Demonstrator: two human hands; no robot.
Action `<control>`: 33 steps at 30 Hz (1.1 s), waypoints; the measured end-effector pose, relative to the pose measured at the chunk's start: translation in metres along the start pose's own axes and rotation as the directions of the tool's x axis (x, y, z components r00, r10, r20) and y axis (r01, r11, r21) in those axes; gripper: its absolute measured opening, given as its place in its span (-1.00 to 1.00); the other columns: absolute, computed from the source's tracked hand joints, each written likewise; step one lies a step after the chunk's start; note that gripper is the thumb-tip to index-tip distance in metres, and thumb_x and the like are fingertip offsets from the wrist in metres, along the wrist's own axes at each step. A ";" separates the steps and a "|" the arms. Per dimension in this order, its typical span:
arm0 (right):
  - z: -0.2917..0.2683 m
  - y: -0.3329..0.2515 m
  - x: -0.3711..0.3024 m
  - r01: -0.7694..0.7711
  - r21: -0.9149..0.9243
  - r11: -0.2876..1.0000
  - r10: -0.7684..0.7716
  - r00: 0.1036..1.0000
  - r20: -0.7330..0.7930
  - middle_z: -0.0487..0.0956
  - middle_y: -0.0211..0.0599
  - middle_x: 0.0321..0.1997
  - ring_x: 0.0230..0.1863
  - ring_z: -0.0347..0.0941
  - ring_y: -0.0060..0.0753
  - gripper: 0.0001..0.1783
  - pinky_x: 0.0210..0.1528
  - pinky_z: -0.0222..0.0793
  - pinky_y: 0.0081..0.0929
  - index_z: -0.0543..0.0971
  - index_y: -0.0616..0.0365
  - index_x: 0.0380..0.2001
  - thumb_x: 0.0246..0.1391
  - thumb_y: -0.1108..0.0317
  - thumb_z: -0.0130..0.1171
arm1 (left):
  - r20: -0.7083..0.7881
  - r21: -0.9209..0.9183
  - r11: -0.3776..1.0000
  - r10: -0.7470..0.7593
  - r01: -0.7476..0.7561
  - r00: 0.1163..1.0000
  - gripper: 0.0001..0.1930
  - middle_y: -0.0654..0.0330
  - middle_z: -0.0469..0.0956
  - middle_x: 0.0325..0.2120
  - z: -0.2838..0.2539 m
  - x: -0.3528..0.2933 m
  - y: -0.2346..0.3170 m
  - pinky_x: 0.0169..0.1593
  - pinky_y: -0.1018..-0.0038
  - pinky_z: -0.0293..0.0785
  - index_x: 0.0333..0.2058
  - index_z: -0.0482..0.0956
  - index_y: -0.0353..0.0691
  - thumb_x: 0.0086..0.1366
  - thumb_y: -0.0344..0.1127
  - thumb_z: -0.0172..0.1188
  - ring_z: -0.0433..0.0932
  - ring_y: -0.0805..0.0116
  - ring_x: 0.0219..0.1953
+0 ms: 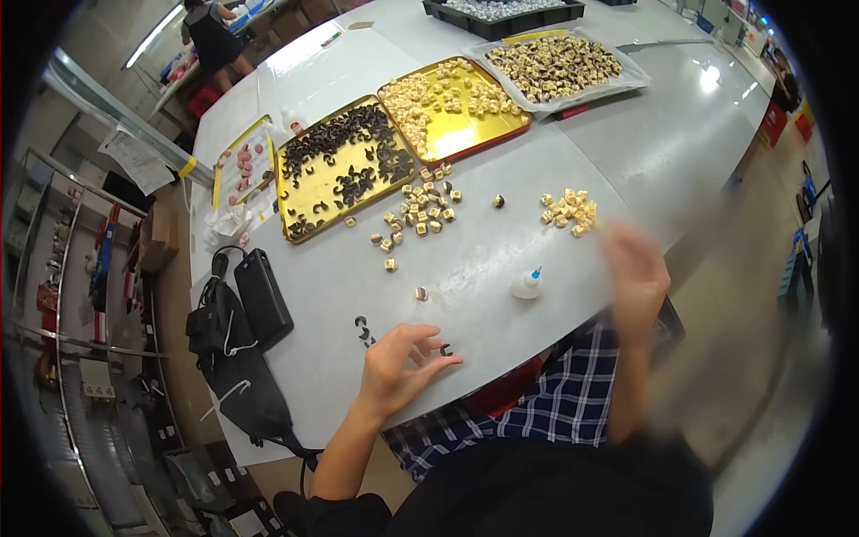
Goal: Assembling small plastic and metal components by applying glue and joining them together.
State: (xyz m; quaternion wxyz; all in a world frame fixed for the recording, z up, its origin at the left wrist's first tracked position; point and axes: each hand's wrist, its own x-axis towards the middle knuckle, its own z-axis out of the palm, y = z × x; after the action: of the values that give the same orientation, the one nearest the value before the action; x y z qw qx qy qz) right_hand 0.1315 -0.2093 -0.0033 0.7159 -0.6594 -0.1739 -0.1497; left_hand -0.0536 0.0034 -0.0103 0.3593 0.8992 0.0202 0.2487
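Observation:
My left hand (400, 365) is over the near part of the table, with its thumb and forefinger closed around a small black C-shaped piece (446, 350). A few more black C-shaped pieces (361, 321) lie just beyond it on the left. My right hand (633, 268) is smeared by motion at the table's right side, close to a pile of small cream-coloured block pieces (570, 212). Whether its fingers hold anything is hidden by the blur. Between the hands stands a small white squeeze bottle (527, 285) with a blue tip. One cream-and-dark assembled piece (420, 294) sits beyond my left hand.
Several assembled pieces (422, 211) lie mid-table. Behind are a yellow tray (300, 222) of black pieces, a second yellow tray (456, 134) of cream pieces and a heaped tray (555, 67). A black power adapter (264, 291) with cables is at left. Another person (217, 40) stands far back.

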 end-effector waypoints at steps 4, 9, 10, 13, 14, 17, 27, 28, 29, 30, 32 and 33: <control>-0.011 -0.008 -0.030 -0.105 0.190 0.976 0.089 0.992 0.090 0.43 -0.14 -0.18 -0.22 0.46 -0.43 -0.86 -0.22 0.46 -0.55 0.44 0.34 -0.30 0.00 0.65 0.09 | 0.004 -0.010 1.000 -0.004 0.004 1.000 -0.51 0.21 0.56 -0.55 -0.002 0.000 0.001 -0.56 0.68 0.42 -0.30 0.43 -0.23 -0.24 -0.39 0.50 0.49 0.54 -0.62; 0.001 -0.030 -0.079 -0.419 0.308 0.854 0.272 0.865 0.422 0.43 -0.16 -0.30 -0.31 0.47 -0.41 -0.88 -0.18 0.43 -0.54 0.42 0.29 -0.39 -0.02 0.70 0.06 | 0.021 -0.021 1.000 -0.019 0.019 1.000 -0.51 0.21 0.56 -0.55 -0.001 -0.003 -0.003 -0.55 0.68 0.42 -0.30 0.43 -0.23 -0.24 -0.40 0.50 0.49 0.53 -0.62; 0.003 -0.032 -0.085 -0.422 0.309 0.853 0.275 0.864 0.422 0.43 -0.16 -0.30 -0.31 0.47 -0.41 -0.88 -0.18 0.43 -0.54 0.42 0.29 -0.39 -0.02 0.70 0.06 | 0.026 -0.024 1.000 -0.009 0.010 1.000 -0.51 0.21 0.56 -0.55 -0.001 -0.002 -0.002 -0.56 0.68 0.42 -0.30 0.43 -0.23 -0.24 -0.40 0.50 0.50 0.53 -0.62; 0.008 -0.034 -0.097 -0.615 0.308 0.726 0.356 0.719 0.598 0.42 -0.14 -0.27 -0.28 0.47 -0.40 -0.86 -0.16 0.43 -0.51 0.42 0.31 -0.38 -0.03 0.72 0.05 | 0.034 -0.026 1.000 0.017 -0.016 0.999 -0.50 0.20 0.56 -0.55 -0.001 0.001 -0.001 -0.56 0.68 0.42 -0.30 0.43 -0.23 -0.24 -0.40 0.50 0.50 0.53 -0.62; 0.011 -0.031 -0.100 -0.639 0.339 0.691 0.347 0.704 0.620 0.42 -0.15 -0.26 -0.23 0.45 -0.40 -0.85 -0.12 0.42 -0.50 0.42 0.32 -0.36 -0.02 0.72 0.05 | 0.029 -0.047 0.999 0.027 -0.026 0.999 -0.50 0.20 0.56 -0.55 -0.001 0.001 -0.002 -0.56 0.68 0.42 -0.29 0.43 -0.23 -0.24 -0.40 0.50 0.50 0.52 -0.63; 0.021 -0.027 -0.100 -0.677 0.404 0.615 0.313 0.680 0.663 0.42 -0.17 -0.22 -0.13 0.43 -0.40 -0.84 -0.06 0.39 -0.50 0.42 0.33 -0.32 -0.01 0.72 0.04 | 0.014 -0.080 0.995 0.057 -0.056 0.998 -0.49 0.19 0.56 -0.55 -0.001 0.000 -0.002 -0.57 0.68 0.42 -0.29 0.43 -0.23 -0.24 -0.39 0.51 0.51 0.52 -0.63; 0.040 -0.022 -0.090 -0.694 0.317 0.647 0.257 0.590 0.766 0.40 -0.15 -0.18 -0.12 0.42 -0.40 -0.79 -0.02 0.41 -0.46 0.45 0.32 -0.31 -0.07 0.74 0.09 | -0.046 -0.082 0.994 0.065 -0.069 0.997 -0.49 0.17 0.56 -0.56 -0.007 -0.002 -0.001 -0.58 0.68 0.43 -0.27 0.43 -0.24 -0.24 -0.40 0.50 0.54 0.50 -0.60; 0.041 -0.022 -0.089 -0.707 0.297 0.642 0.277 0.575 0.770 0.41 -0.15 -0.17 -0.11 0.41 -0.40 -0.78 -0.02 0.41 -0.46 0.45 0.33 -0.30 -0.07 0.73 0.10 | -0.054 -0.083 0.994 0.066 -0.070 0.996 -0.49 0.17 0.56 -0.56 -0.008 -0.003 -0.002 -0.58 0.68 0.43 -0.27 0.43 -0.24 -0.24 -0.40 0.50 0.54 0.50 -0.60; 0.043 -0.022 -0.088 -0.704 0.297 0.645 0.269 0.573 0.774 0.41 -0.15 -0.17 -0.11 0.41 -0.40 -0.78 -0.02 0.41 -0.46 0.45 0.33 -0.30 -0.07 0.73 0.10 | -0.062 -0.078 0.994 0.068 -0.073 0.996 -0.49 0.17 0.56 -0.56 -0.009 -0.002 -0.003 -0.58 0.68 0.43 -0.27 0.43 -0.24 -0.24 -0.40 0.50 0.54 0.50 -0.60; 0.046 -0.023 -0.087 -0.707 0.299 0.641 0.267 0.570 0.777 0.41 -0.15 -0.17 -0.11 0.42 -0.40 -0.78 -0.02 0.41 -0.46 0.46 0.33 -0.29 -0.07 0.73 0.10 | -0.063 -0.076 0.994 0.067 -0.072 0.996 -0.48 0.17 0.56 -0.56 -0.010 -0.002 -0.003 -0.58 0.68 0.44 -0.27 0.43 -0.24 -0.24 -0.40 0.51 0.54 0.50 -0.60; 0.050 -0.024 -0.085 -0.715 0.301 0.631 0.264 0.563 0.783 0.42 -0.16 -0.17 -0.12 0.42 -0.40 -0.77 -0.03 0.41 -0.47 0.48 0.34 -0.27 -0.07 0.72 0.11 | -0.062 -0.074 0.995 0.064 -0.068 0.996 -0.48 0.16 0.56 -0.56 -0.011 -0.002 -0.003 -0.58 0.68 0.44 -0.27 0.43 -0.25 -0.24 -0.40 0.51 0.54 0.50 -0.59; 0.051 -0.023 -0.084 -0.715 0.300 0.631 0.262 0.561 0.785 0.42 -0.16 -0.17 -0.12 0.42 -0.40 -0.77 -0.03 0.41 -0.47 0.48 0.34 -0.27 -0.07 0.72 0.11 | -0.065 -0.072 0.995 0.063 -0.068 0.996 -0.48 0.16 0.56 -0.56 -0.011 -0.001 -0.003 -0.58 0.68 0.44 -0.27 0.43 -0.25 -0.24 -0.40 0.51 0.54 0.50 -0.59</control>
State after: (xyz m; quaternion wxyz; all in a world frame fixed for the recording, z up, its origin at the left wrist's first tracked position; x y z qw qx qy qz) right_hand 0.0430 -0.1615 -0.0167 0.7783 -0.4278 -0.2560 0.3818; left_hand -0.0597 0.0126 -0.0059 0.3834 0.8772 -0.0074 0.2890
